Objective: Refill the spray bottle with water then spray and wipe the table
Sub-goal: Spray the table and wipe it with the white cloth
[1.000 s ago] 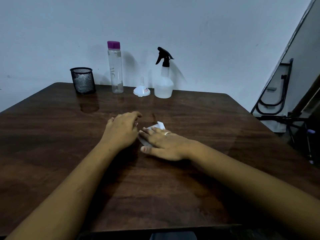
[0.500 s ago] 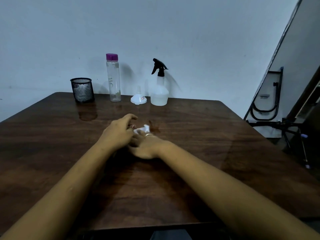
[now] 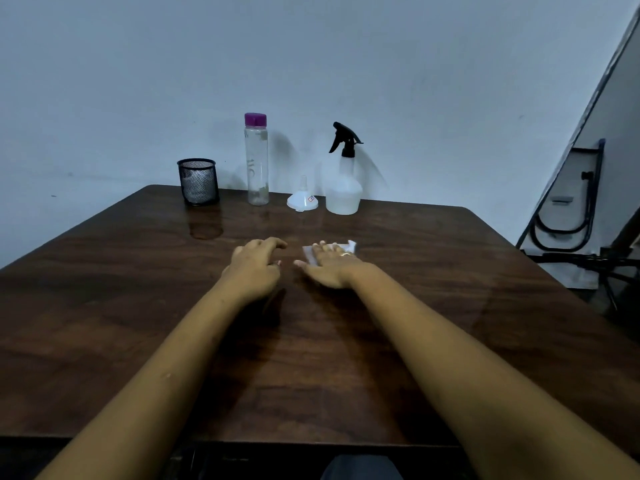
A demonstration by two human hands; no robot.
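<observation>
While pressed flat under the right hand [image 3: 330, 266] mid-surface [image 3: 450, 271], white cloth [image 3: 349, 245]: soft, light, prone to bunching. Best pinned beneath spread fingers, palm down. Left hand [image 3: 256, 268] loosely curled alongside, holding nothing.

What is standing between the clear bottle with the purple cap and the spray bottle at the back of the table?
In the head view, a small white funnel stands upside down between the clear bottle and the spray bottle, closer to the spray bottle.

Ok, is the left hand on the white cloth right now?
No, the right hand lies flat on the white cloth, while the left hand rests beside it on the bare table.
</observation>
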